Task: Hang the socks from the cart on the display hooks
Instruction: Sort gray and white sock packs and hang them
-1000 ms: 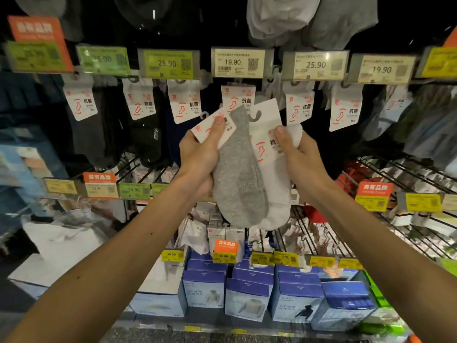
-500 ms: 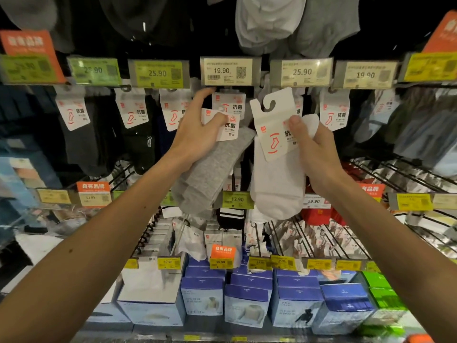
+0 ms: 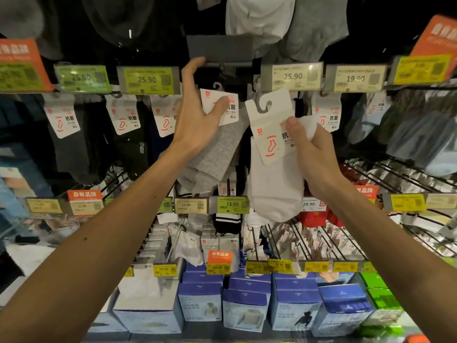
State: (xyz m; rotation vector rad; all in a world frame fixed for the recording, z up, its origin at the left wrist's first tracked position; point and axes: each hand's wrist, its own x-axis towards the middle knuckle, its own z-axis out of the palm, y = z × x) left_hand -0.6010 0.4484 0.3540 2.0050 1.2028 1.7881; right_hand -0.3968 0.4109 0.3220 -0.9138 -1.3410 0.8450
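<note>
My left hand (image 3: 197, 122) pinches grey socks (image 3: 215, 154) | right hand (image 3: 316, 154) grips white socks (image 3: 274, 194) | dim shop, yellow price tags (image 3: 147, 79), blue boxes (image 3: 247, 310) beneath

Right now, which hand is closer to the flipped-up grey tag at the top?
Left. The left hand, pinching grey socks, has a fingertip touching the grey tag. The right hand is lower and to the right, gripping the white socks.

Both bare arms are stretched forward and up. The left hand (image 3: 197, 120) is raised, forefinger extended upward, with grey socks (image 3: 215, 154) pinched under its thumb. White socks (image 3: 274, 189) are gripped in the right hand (image 3: 314, 154), its thumb pressed against them.
</note>
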